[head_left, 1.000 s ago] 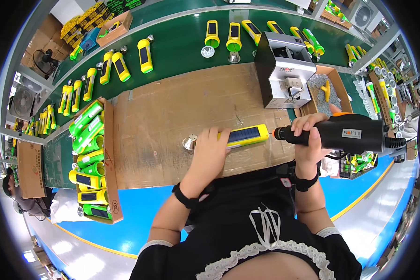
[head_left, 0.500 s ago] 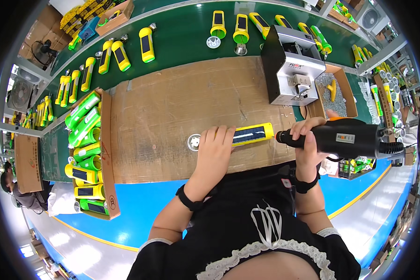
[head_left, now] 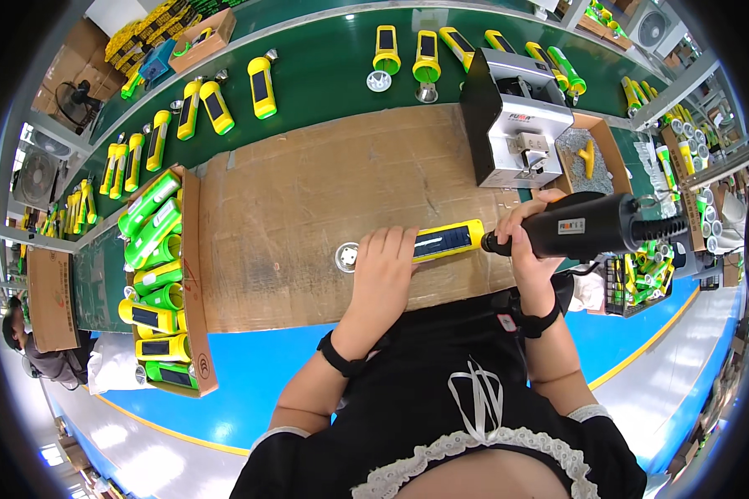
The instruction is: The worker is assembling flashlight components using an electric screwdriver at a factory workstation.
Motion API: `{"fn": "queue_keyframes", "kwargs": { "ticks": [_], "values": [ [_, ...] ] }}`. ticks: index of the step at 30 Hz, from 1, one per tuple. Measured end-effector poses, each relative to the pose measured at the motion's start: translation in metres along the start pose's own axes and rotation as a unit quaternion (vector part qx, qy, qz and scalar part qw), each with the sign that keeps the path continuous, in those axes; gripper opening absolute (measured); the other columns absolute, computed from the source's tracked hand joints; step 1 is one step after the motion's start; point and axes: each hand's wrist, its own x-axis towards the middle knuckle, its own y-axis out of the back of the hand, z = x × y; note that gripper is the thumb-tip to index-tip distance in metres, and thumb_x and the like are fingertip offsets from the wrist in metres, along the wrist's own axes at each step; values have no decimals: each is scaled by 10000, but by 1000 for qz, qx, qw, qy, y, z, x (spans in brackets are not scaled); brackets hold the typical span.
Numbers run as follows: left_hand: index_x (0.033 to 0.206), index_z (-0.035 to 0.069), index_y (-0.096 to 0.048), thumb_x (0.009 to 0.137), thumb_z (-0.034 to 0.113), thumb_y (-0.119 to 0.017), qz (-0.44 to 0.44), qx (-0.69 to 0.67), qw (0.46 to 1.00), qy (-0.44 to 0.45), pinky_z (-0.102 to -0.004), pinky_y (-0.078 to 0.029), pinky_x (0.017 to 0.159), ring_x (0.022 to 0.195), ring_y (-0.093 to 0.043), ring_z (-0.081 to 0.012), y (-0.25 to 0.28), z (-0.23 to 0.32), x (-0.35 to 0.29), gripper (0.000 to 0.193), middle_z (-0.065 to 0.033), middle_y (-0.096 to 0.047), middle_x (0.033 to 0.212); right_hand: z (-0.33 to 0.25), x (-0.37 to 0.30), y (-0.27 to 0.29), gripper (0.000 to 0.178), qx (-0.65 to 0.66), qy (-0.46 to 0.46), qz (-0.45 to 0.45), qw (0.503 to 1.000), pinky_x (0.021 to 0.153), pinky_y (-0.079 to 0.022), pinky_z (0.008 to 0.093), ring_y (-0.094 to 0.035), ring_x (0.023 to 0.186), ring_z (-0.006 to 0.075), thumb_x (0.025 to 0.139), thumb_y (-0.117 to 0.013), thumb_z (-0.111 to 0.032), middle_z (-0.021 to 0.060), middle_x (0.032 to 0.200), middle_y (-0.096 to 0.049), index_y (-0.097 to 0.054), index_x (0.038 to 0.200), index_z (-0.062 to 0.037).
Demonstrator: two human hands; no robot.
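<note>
A yellow flashlight (head_left: 449, 242) with a dark panel lies flat on the brown cardboard mat (head_left: 308, 200), its round reflector head (head_left: 347, 257) pointing left. My left hand (head_left: 384, 274) presses down on its middle, fingers spread over the body. My right hand (head_left: 528, 241) grips a black electric screwdriver (head_left: 595, 226), held level with its tip against the flashlight's right end.
A black-and-silver machine (head_left: 516, 121) stands behind the mat, beside a cardboard tray of small grey parts (head_left: 587, 158). A cardboard box of green and yellow flashlights (head_left: 162, 274) sits at the left. More flashlights lie on the green belt (head_left: 324, 66). Another person (head_left: 25, 341) sits far left.
The view has shifted slightly; both hands stay on the flashlight and the screwdriver, with the tool's tip still at the flashlight's right end.
</note>
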Motion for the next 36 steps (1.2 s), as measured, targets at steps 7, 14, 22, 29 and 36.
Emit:
{"fn": "queue_keyframes", "kwargs": {
  "ticks": [7, 14, 22, 29, 36],
  "values": [
    [1166, 12, -499, 684, 88, -687, -64, 32, 997, 39, -407, -372, 884, 980, -505, -300, 6, 6, -14, 523, -129, -524, 1033, -38, 38, 16, 615, 97, 140, 99, 980, 596, -481, 333, -520, 590, 157, 852, -580, -82, 76, 759, -507, -205, 1332, 4],
    [1174, 12, -496, 688, 113, -691, -47, 0, 999, -2, -427, -357, 904, 1003, -504, -294, 12, 18, -37, 534, -128, -514, 1057, -18, 93, 43, 575, -4, 172, 199, 965, 609, -474, 356, -533, 606, 182, 843, -534, 21, 93, 761, -548, -264, 1351, 7],
    [1151, -6, -502, 667, 122, -712, -46, 5, 999, 20, -424, -362, 906, 993, -505, -297, 14, 24, -37, 544, -138, -531, 1059, -3, 103, 44, 496, -82, 79, 165, 980, 577, -472, 279, -559, 567, 149, 816, -526, 51, 69, 635, -551, -349, 1278, 33],
    [1146, -7, -510, 661, 106, -719, -10, 7, 1000, 25, -438, -370, 881, 976, -493, -323, 5, 24, -40, 540, -149, -514, 1051, -22, 61, 39, 526, 67, 47, 110, 990, 526, -462, 305, -524, 520, 167, 830, -577, -26, 75, 677, -520, -309, 1280, 25],
    [1174, 4, -512, 675, 94, -710, 26, 25, 999, 22, -455, -368, 879, 970, -481, -335, -3, 25, -45, 545, -156, -498, 1058, -46, 8, 11, 618, 81, 19, 37, 996, 588, -459, 339, -513, 585, 172, 847, -612, -141, 71, 735, -483, -226, 1319, -49]
  ]
}}
